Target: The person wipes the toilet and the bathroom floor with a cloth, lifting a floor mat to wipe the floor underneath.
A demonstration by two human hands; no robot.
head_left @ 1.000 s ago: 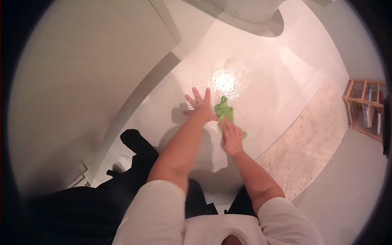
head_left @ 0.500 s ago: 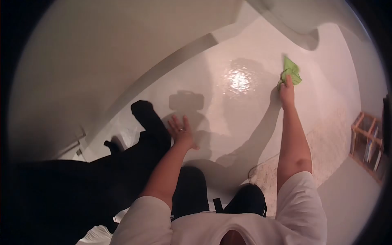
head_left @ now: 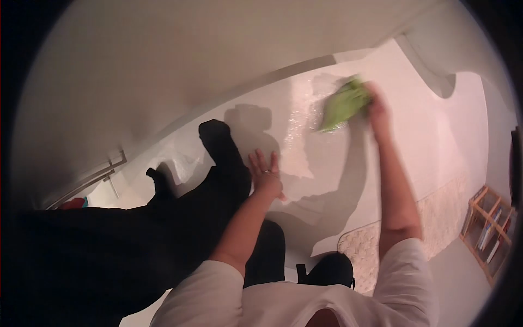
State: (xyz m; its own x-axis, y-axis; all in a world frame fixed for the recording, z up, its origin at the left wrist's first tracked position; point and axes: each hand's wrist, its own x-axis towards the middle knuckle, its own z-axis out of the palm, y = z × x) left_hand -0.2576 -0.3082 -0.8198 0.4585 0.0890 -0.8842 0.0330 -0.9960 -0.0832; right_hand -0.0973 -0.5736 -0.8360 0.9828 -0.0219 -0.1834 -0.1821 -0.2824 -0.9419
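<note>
1. Far left: we recorded one metal bar (head_left: pixel 117 159), bent at its end, above a large black fabric form (head_left: pixel 136 234).
2. Left of centre: we listed the left hand (head_left: pixel 266 177), fingers spread, a ring on one finger, laid on the pale glossy surface (head_left: pixel 321 150) just beside the black form. It held nothing.
3. Right of centre: we entered one green cloth (head_left: pixel 344 104), crumpled and motion-blurred, extending leftward from the right hand and well apart from the left. Whether it touched the surface throughout, we could not tell.
4. Adjoining: we noted the right hand (head_left: pixel 377 106), closed on the cloth's right edge; blur hid which fingers pinched it.
5. Lower right: we catalogued one patterned mat (head_left: pixel 436 218).
6. Far right: we logged one wooden rack (head_left: pixel 487 234), upright items inside.
</note>
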